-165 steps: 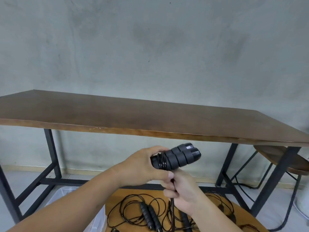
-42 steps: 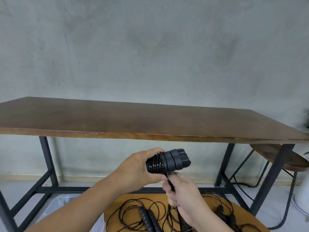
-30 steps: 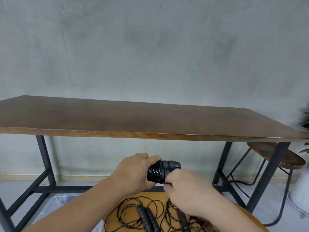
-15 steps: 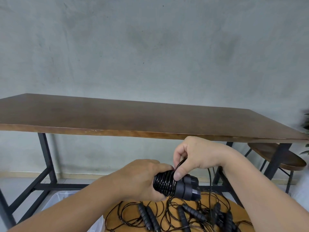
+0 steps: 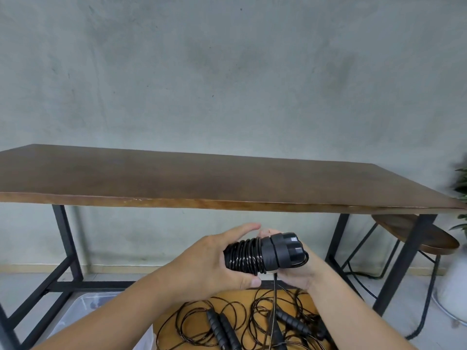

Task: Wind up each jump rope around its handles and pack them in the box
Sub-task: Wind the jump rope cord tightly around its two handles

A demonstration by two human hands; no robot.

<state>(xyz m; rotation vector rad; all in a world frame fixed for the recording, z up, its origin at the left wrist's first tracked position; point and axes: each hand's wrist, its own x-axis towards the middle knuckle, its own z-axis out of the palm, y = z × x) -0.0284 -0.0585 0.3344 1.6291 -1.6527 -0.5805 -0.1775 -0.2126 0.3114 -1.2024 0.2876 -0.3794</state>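
Grey wall, brown worktop (image 5: 202, 178) behind. Below worktop: left hand (image 5: 209, 269) grips paired handles (image 5: 267, 253); right hand (image 5: 295, 271) pinches limp, springy cord (image 5: 275, 294). Hold coils firmly.

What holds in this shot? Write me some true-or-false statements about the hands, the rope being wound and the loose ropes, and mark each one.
1. The left hand grips the coiled end of the handle bundle. True.
2. Rope coils cover the bundle's full length. False: the capped ends at the right are bare.
3. A strand of cord hangs down from the bundle. True.
4. The loose ropes lie on the long brown table. False: they lie on a lower round wooden surface.
5. The right hand is under the bundle. True.
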